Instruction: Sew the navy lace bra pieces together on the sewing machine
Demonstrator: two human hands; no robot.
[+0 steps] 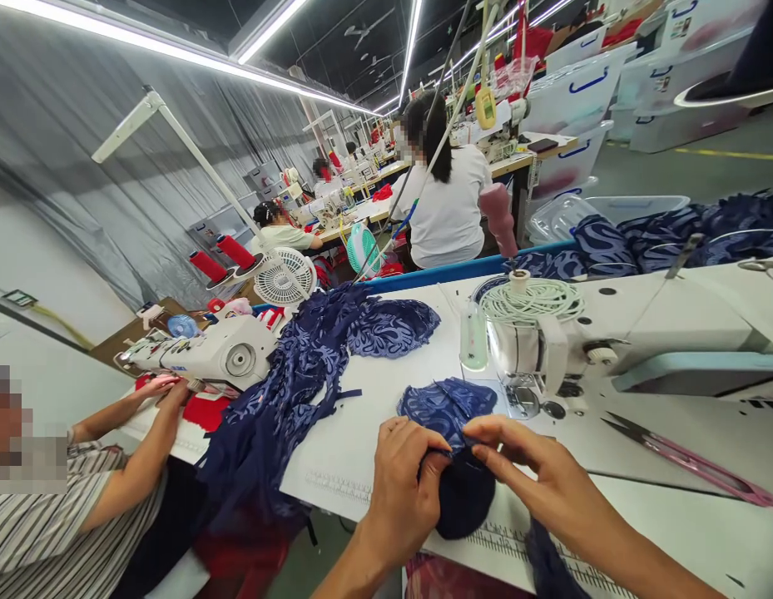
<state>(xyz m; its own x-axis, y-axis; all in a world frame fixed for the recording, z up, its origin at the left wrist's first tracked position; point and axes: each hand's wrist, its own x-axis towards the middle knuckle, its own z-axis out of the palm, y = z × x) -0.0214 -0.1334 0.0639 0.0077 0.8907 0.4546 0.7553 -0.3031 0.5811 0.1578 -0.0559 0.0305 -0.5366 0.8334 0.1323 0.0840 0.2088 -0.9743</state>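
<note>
- In the head view, my left hand [402, 478] pinches the near edge of a navy, swirl-patterned fabric piece [445, 408], thumb against curled fingers.
- My right hand [532, 466] grips that edge just beside it, thumb and forefinger nearly together.
- The piece lies on the white sewing table [361, 416], its far end close to the needle area of the white sewing machine [666, 320]; a plain, dark navy rounded part [464, 503] hangs below my fingers.
- To my right lie the pink-handled metal scissors [698, 462], apart from my hands.
- Ahead on the left, a tangled heap of navy fabric strips [304, 366] touches a navy patterned cup-shaped piece [392, 329].
- Farther left, a co-worker in a striped shirt [49, 524] handles bright red cloth [205, 412].
</note>
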